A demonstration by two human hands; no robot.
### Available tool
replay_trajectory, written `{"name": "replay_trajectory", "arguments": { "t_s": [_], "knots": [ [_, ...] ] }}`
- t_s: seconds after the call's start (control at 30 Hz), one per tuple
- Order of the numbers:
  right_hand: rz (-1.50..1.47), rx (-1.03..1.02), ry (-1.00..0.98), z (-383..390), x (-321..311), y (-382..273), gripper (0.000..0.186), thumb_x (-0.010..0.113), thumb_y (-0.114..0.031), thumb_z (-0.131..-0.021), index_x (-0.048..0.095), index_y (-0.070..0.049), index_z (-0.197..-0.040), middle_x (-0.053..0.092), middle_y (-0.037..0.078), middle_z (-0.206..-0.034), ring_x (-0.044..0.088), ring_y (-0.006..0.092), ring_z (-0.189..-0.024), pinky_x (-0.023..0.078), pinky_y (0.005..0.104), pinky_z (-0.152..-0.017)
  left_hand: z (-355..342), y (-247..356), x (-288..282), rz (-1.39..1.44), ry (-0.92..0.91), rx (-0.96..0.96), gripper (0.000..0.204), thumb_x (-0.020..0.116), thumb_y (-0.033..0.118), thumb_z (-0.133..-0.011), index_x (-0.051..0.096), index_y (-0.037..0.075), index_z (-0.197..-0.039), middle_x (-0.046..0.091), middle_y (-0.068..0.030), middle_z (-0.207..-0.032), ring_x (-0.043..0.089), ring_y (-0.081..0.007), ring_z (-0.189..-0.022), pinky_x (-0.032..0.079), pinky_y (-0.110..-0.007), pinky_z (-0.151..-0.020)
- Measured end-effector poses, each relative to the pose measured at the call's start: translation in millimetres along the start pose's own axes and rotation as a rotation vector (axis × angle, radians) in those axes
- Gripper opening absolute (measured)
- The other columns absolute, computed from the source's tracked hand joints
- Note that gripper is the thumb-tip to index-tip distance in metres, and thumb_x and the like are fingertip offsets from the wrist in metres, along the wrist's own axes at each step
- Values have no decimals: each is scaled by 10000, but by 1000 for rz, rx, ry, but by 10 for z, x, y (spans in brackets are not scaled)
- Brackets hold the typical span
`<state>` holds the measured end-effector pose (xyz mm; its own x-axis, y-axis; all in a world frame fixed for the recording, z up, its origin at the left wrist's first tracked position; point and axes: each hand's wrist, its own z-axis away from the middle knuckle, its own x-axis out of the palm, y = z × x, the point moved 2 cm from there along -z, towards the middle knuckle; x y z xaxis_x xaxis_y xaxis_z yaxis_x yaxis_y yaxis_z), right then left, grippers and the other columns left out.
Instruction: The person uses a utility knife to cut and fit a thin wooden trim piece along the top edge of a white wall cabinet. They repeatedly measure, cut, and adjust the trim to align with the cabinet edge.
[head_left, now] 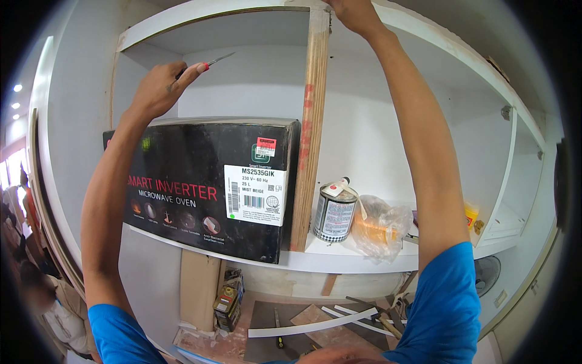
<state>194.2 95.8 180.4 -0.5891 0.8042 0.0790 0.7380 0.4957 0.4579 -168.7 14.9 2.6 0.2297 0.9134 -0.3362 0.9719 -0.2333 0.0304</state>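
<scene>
Left hand (160,88) with tool (213,62), box (200,158) blocking shelf (327,258), can (334,215)

Soft, fairly bright light filled the white cabinet (379,109), with gentle shading beneath its top. Ceiling lights (17,88) glared at far left. Fisheye distortion bowed straight edges toward a black rim; the microwave oven box (194,161) looked sharp.

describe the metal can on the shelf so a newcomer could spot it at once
Find the wooden post dividing the white cabinet, right of the black box. Just right of its foot stands the can, upright and cylindrical, unlike the crumpled clear plastic bag beside it.
</scene>
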Motion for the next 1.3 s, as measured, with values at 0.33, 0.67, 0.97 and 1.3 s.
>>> {"name": "replay_trajectory", "arguments": {
  "t_s": [0.33, 0.67, 0.97, 1.3],
  "knots": [
    [-239, -137, 118, 250, -164, 127, 283, 706, -259, -908, 700, -8, -1037, 695, 187, -1120, 643, 365, -1047, 473, 467, -970, -121, 141, 41, 285, -124, -31, 590, 584, 564, -1004, 657, -2, -1150, 562, -127, -710, 564, -255, -695, 463, -399, -685],
    [-96, -131, -58, 482, -179, 142, 868, 864, -416, -762, 524, -54, -1475, 534, 208, -1485, 436, 393, -1414, 323, 486, -1196, -1123, 1119, -63, 71, 135, 496, 547, 469, 524, -1049, 699, 46, -1185, 728, -242, -1080, 699, -413, -1012, 532, -512, -861],
    [49, -34, -258, 459, -211, -63, 1025, 889, -539, -678, 462, -206, -1548, 414, 186, -1590, 322, 396, -1490, 257, 567, -1197, -1370, 1650, -263, -316, 20, 463, 419, 511, 399, -1038, 671, 118, -1305, 718, -168, -1210, 668, -398, -1106, 510, -499, -941],
    [64, -18, -315, 468, -237, -54, 927, 866, -548, -715, 509, -264, -1522, 367, 159, -1624, 250, 389, -1524, 210, 601, -1200, -1315, 1713, -268, -349, 6, 451, 411, 523, 399, -1036, 675, 122, -1299, 732, -184, -1143, 688, -401, -1042, 525, -507, -903]
  ]
}}
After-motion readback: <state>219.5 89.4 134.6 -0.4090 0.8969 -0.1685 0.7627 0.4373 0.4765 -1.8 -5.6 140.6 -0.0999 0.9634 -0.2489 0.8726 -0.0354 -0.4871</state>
